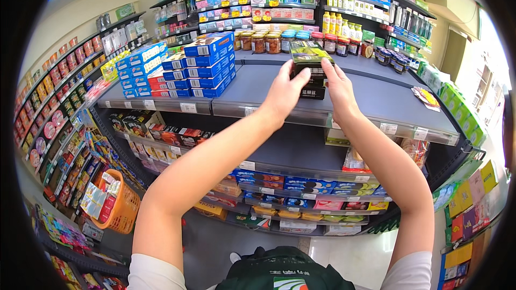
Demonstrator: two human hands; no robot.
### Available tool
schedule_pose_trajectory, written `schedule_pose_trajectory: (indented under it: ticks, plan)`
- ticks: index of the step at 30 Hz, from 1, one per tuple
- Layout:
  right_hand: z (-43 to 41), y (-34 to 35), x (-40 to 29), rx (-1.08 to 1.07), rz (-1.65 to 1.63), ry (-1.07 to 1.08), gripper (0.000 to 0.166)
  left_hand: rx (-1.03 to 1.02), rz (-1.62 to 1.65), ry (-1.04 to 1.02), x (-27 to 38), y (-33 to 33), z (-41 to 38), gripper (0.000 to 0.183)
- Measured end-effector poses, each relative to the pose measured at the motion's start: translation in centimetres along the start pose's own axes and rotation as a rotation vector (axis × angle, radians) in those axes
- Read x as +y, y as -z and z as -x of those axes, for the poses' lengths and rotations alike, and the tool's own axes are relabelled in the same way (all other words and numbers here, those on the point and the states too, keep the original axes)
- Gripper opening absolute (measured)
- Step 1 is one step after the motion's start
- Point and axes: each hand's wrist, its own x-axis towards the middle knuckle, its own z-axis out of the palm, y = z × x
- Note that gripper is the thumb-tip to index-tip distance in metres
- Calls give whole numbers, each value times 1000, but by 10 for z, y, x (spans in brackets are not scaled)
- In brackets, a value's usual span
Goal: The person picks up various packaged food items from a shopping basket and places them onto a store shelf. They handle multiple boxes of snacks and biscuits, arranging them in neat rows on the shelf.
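My left hand (284, 90) presses the left side of a dark green and black carton (308, 53), its thumb across the near face. On the carton's right side my right hand (340, 88) grips with the fingers along the edge. Directly beneath is another black carton (312, 92) bearing white writing, near the front of the grey top shelf (258, 76). Whether the upper carton rests on the lower one is not clear. To the left, blue cartons (211, 68) stand in stacks, with a few red cartons (157, 80) among them.
Glass jars (274, 42) with coloured lids line the back of the shelf. A flat colourful packet (426, 97) lies at its right end. Lower shelves carry biscuit packs (310, 183). An orange basket (123, 205) with goods stands at lower left. Green packs (459, 104) flank the right side.
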Motion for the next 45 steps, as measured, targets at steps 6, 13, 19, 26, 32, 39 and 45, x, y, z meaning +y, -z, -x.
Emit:
schedule_pose_trajectory:
  ticks: [6, 13, 19, 26, 32, 39, 45]
  plan:
    - [4, 15, 3, 110, -73, -52, 33, 41, 90, 123, 7, -13, 46, 48]
    - [69, 21, 20, -169, -158, 60, 46, 91, 340, 203, -10, 17, 81, 43]
    - [130, 14, 64, -368, -18, -50, 51, 115, 464, 212, -64, 41, 164, 37]
    - [118, 18, 150, -422, 556, -54, 50, 228, 348, 592, -149, 81, 194, 47]
    - [68, 3, 194, -320, 647, 23, 53, 277, 360, 561, -147, 117, 183, 63]
    - [55, -10, 235, -413, 626, -38, 53, 300, 374, 606, -161, 153, 193, 60]
    - [59, -24, 229, -470, 657, -47, 54, 298, 324, 652, -166, 169, 195, 59]
